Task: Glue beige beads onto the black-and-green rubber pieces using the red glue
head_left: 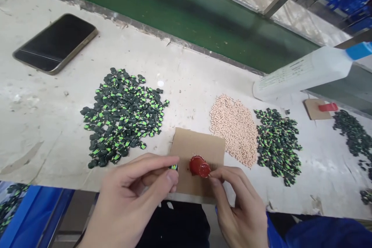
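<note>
My left hand [136,197] pinches one small black-and-green part [173,167] between thumb and forefinger, just left of a small red cap [199,166]. The cap sits on a brown cardboard square [197,151] at the table's front edge. My right hand [238,205] has its fingertips closed together against the red cap's right side. A large heap of black-and-green parts [123,114] lies to the left of the cardboard. A heap of tiny beige pellets [235,128] and a second black-and-green heap [277,143] lie to the right.
A dark phone [55,42] lies face up at the far left of the white table [35,124]. A white plastic bottle with a blue cap [308,69] lies on its side at the right. Another cardboard piece with a red cap [319,108] and more dark parts [353,133] are beyond it. A green belt [174,11] runs behind.
</note>
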A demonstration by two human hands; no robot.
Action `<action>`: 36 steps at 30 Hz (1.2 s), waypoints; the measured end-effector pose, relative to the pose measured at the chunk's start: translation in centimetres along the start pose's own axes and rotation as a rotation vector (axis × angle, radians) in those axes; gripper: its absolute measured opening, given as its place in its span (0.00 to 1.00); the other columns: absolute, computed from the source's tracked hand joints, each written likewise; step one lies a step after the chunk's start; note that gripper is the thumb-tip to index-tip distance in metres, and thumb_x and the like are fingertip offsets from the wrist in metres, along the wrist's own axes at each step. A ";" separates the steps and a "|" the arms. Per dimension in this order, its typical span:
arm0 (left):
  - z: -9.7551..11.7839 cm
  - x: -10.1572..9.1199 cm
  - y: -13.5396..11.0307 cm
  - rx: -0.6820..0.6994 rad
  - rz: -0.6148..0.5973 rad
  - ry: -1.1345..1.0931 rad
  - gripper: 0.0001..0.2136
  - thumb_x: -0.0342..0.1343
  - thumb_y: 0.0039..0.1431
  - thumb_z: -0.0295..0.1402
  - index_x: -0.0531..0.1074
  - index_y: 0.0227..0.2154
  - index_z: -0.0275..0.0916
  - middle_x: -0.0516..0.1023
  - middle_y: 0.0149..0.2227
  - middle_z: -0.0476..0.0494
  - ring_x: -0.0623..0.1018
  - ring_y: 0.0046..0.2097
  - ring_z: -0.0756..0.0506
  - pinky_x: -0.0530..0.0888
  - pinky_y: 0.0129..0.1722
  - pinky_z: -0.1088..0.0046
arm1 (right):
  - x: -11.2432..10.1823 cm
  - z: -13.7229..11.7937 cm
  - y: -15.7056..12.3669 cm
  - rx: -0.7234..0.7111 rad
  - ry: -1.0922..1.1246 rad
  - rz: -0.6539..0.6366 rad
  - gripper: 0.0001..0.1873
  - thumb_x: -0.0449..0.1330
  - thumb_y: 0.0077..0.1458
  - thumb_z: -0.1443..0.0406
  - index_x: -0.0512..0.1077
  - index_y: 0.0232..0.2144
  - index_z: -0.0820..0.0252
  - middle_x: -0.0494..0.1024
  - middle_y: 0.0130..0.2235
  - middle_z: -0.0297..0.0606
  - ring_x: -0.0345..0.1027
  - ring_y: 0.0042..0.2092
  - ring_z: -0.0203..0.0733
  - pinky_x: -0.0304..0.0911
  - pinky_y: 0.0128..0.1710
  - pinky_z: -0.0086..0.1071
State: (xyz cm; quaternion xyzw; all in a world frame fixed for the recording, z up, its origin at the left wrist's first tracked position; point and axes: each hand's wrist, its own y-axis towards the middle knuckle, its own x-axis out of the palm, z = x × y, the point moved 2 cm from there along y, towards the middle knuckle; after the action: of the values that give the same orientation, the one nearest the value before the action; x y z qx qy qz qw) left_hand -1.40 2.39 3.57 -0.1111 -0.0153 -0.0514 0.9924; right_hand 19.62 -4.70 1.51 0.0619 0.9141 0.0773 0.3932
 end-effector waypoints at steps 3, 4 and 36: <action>0.2 0.1 0.1 0.037 -0.017 -0.001 0.16 0.63 0.55 0.25 0.89 0.36 0.57 0.86 0.27 0.55 0.85 0.24 0.51 0.80 0.24 0.88 | -0.1 -0.5 -0.1 0.002 0.019 0.019 0.13 0.60 0.63 0.76 0.74 0.42 0.53 0.79 0.38 0.38 0.77 0.38 0.43 0.73 0.38 0.33; 0.2 0.1 0.1 0.044 -0.017 0.001 0.17 0.62 0.55 0.24 0.88 0.36 0.57 0.87 0.28 0.56 0.85 0.24 0.51 0.80 0.25 0.88 | -0.3 -0.7 -0.1 0.028 0.048 0.046 0.12 0.60 0.63 0.76 0.75 0.41 0.53 0.79 0.37 0.37 0.75 0.37 0.42 0.73 0.37 0.33; -1.7 3.9 -1.5 -0.121 -0.370 -0.156 0.14 0.63 0.62 0.24 0.87 0.37 0.54 0.86 0.35 0.52 0.85 0.33 0.51 0.81 0.33 0.84 | -1.8 -3.3 1.0 0.501 0.782 0.069 0.06 0.70 0.59 0.63 0.83 0.28 0.52 0.84 0.32 0.36 0.78 0.32 0.38 0.77 0.33 0.25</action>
State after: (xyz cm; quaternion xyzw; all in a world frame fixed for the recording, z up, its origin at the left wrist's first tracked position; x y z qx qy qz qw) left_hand 2.34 0.14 2.42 -0.1695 -0.1090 -0.2251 0.9533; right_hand 18.51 -4.38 5.15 0.1517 0.9816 -0.1153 -0.0110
